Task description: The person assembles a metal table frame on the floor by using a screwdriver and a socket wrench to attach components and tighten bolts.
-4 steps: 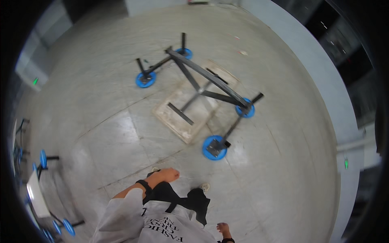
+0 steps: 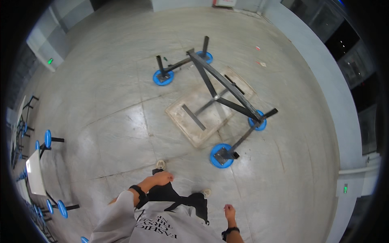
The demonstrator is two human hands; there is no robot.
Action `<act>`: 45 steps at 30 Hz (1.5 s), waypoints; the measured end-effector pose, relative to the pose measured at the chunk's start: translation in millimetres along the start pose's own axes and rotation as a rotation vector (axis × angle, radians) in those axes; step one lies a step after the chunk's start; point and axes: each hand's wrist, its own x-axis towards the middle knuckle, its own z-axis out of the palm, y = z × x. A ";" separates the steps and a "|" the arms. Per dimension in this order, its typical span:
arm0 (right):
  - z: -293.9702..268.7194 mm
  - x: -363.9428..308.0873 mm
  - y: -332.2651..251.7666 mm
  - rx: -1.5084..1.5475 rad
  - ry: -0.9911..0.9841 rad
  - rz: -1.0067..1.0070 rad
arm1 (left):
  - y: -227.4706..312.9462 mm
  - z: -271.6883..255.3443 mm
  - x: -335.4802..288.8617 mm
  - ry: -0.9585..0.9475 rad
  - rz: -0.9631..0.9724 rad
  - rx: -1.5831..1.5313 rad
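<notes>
My left hand point(image 2: 163, 178) hangs in front of my dark trousers, its fingers curled in with nothing seen in them. Lower right, my right hand point(image 2: 229, 210) is held over the floor, also loosely closed around nothing visible. Both wrists wear dark bands. Neither hand touches anything else. Ahead of me an overturned canteen table lies on the floor, its pale tabletop point(image 2: 176, 110) face down. Its dark metal frame point(image 2: 222, 81) points up. Round blue seats are fixed to the frame's ends; the nearest blue seat point(image 2: 221, 161) lies ahead of my right hand.
On the left stand upright tables, one with a white top point(image 2: 35, 174) and blue seats point(image 2: 48, 139) on side arms. A pale low wall point(image 2: 320, 81) with dark windows runs along the right. Small scraps point(image 2: 261, 64) lie on the grey concrete floor point(image 2: 117, 121).
The view has shifted, so the overturned table sits further right in the picture. My right hand has come up further into view. My left hand appears slightly further left.
</notes>
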 end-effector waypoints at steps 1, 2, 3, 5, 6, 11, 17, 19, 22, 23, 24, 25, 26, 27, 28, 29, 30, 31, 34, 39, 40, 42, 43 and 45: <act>-22.1 34.5 -52.0 0.331 0.128 0.260 | -13.2 -5.1 -16.8 0.021 -0.020 -0.013; -12.5 62.6 -50.0 0.296 0.118 0.178 | -23.3 -14.0 -23.9 0.060 -0.083 -0.063; 1.3 99.0 -56.3 0.271 0.109 0.098 | -40.8 -27.1 -33.1 0.095 -0.150 -0.102; 16.5 164.2 -86.4 0.110 -0.202 -0.037 | -93.9 -4.5 -48.5 0.163 -0.159 -0.143; 22.0 200.0 -129.6 0.184 -0.300 -0.069 | -126.0 -8.1 -64.5 0.187 -0.202 -0.136; 9.0 285.9 -353.4 0.722 -0.317 0.065 | -181.9 -90.4 -132.6 0.292 -0.462 -0.314; -9.9 373.4 -441.7 0.511 -0.406 -0.035 | -251.4 -265.9 -111.5 0.507 -0.329 -0.575; 1.2 402.2 -442.7 0.557 -0.340 -0.068 | -278.6 -311.6 -106.0 0.524 -0.319 -0.561; 7.6 457.8 -481.2 0.157 -0.271 0.084 | -331.4 -381.8 -102.5 0.603 -0.331 -0.486; 17.7 483.5 -472.5 -0.181 -0.393 -0.171 | -343.0 -400.3 -101.1 0.570 -0.392 -0.571; 34.6 504.3 -452.6 -0.516 -0.510 -0.414 | -354.1 -418.3 -109.5 0.524 -0.457 -0.652; 78.0 536.7 -337.8 -0.614 -0.442 -0.206 | -374.7 -429.9 -84.6 0.438 -0.452 -0.696; 105.8 577.3 -379.2 -0.489 -0.415 0.022 | -415.3 -426.2 -109.7 0.453 -0.598 -0.698; 129.6 598.7 -450.5 -0.354 -0.404 0.270 | -445.0 -428.0 -147.9 0.473 -0.710 -0.789; 100.1 601.8 -595.8 -0.351 -0.343 -0.042 | -466.4 -418.0 -198.1 0.510 -0.869 -0.883; 71.3 624.0 -647.5 -0.542 -0.568 -0.342 | -470.7 -440.8 -193.9 0.455 -0.923 -0.929; 55.8 639.2 -698.2 -0.267 -0.410 -0.314 | -475.3 -463.5 -193.9 0.409 -0.990 -0.968; 50.5 662.3 -744.6 -0.117 -0.283 -0.333 | -493.8 -478.8 -193.5 0.386 -1.023 -1.012; 39.5 737.6 -885.7 0.184 -0.223 -0.394 | -594.5 -518.5 -197.7 0.291 -1.005 -0.963; 28.0 827.0 -1024.7 0.578 -0.103 -0.360 | -726.9 -686.0 -150.0 0.182 -0.988 -0.868; 26.9 834.1 -1003.3 0.459 0.005 -0.263 | -712.0 -748.8 -107.9 0.171 -1.013 -0.858; 39.9 842.2 -968.8 0.315 0.129 -0.074 | -699.6 -872.6 -35.9 0.123 -1.061 -0.705; 69.4 845.8 -987.0 0.324 0.121 -0.022 | -749.6 -937.8 -40.2 0.002 -0.361 -0.184; 89.3 836.1 -979.8 0.095 -0.083 0.086 | -772.8 -1039.0 10.4 0.220 -0.386 -0.153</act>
